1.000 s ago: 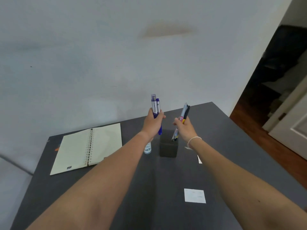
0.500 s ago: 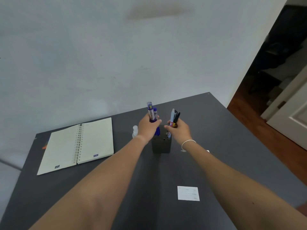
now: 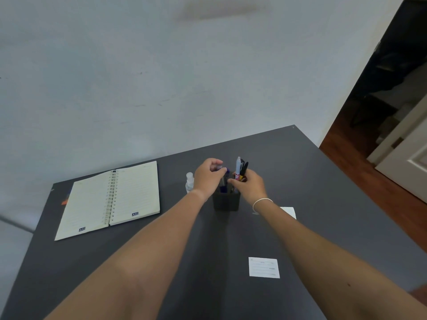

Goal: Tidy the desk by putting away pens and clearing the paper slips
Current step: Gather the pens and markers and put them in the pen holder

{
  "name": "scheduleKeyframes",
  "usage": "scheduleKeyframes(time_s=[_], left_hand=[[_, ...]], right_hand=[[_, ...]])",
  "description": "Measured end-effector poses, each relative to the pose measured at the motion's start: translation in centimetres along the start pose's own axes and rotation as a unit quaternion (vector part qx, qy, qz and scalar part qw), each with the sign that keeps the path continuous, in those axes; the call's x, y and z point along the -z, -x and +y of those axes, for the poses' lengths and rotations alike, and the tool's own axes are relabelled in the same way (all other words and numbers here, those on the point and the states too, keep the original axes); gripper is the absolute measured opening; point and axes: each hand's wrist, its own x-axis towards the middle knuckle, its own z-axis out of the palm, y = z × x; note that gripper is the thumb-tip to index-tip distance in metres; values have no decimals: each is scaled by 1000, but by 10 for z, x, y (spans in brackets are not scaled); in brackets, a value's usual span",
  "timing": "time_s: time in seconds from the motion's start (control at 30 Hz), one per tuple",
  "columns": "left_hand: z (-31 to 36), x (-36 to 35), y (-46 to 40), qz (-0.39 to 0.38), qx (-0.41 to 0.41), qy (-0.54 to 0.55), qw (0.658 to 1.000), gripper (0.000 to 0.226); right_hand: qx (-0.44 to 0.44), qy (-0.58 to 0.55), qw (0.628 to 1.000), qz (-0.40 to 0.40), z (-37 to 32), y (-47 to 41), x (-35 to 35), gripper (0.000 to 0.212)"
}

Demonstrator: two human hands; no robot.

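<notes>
A black square pen holder (image 3: 226,202) stands mid-desk. My left hand (image 3: 208,179) is over its left side, fingers closed around blue pens (image 3: 223,181) whose lower ends sit inside the holder. My right hand (image 3: 249,185) grips a bunch of pens (image 3: 240,168), one light blue and one black, with their tips down in the holder's right side. One white paper slip (image 3: 263,267) lies on the dark desk (image 3: 323,181) near me on the right. A second paper slip (image 3: 288,211) peeks out behind my right wrist.
An open spiral notebook (image 3: 111,199) lies at the left of the desk. A small clear bottle (image 3: 189,182) stands just left of my left hand. The wall runs along the desk's far edge, and an open doorway (image 3: 392,88) with wooden floor is to the right.
Both hands have dropped toward the pen holder, and the pens they hold have sunk lower into it. The view has tilted down a little.
</notes>
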Motion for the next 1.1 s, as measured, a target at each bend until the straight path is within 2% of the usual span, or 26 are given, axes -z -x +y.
scheduleKeyframes(time_s=[0.2, 0.37, 0.6, 0.8, 1.1], left_hand=[[0, 9, 3, 23, 5, -12, 1000, 27], [7, 25, 14, 38, -14, -7, 999, 31], [8, 64, 35, 98, -11, -4, 995, 27], [-17, 119, 67, 165, 18, -11, 986, 25], [-92, 219, 137, 234, 92, -26, 968, 26]], right_hand=[[39, 64, 997, 25, 3, -2, 1, 25], [82, 71, 990, 86, -5, 1, 6, 41], [162, 77, 977, 119, -34, 11, -7, 36], [221, 93, 971, 21, -48, 33, -53, 31], [234, 140, 948, -163, -34, 110, -162, 27]])
